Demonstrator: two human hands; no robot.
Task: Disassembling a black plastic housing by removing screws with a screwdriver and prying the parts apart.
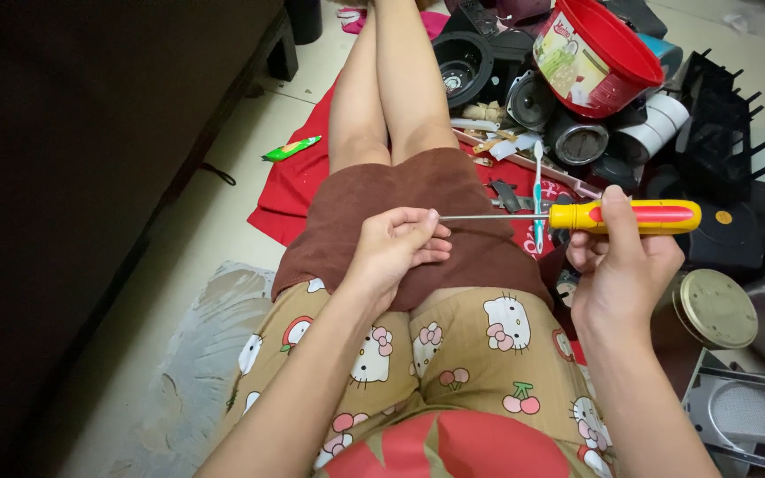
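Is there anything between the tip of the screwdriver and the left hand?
Nothing visible. The right hand holds the screwdriver level, and its tip reaches the fingers of the left hand. What those curled fingers hold is hidden.

Your left hand [397, 248] has open room on its side: the pale floor [223, 221] between the red cloth [289, 190] and the dark furniture [90, 159] holds only a small green packet [291, 148]. Your right hand [622, 265] is hemmed in. Beyond the screwdriver [617, 215] crowd speaker parts [529, 99], a tilted red tub [595, 55] and a black rack [719, 115]; a round brass lid [714, 308] and metal tray [750, 416] block the floor's right edge.
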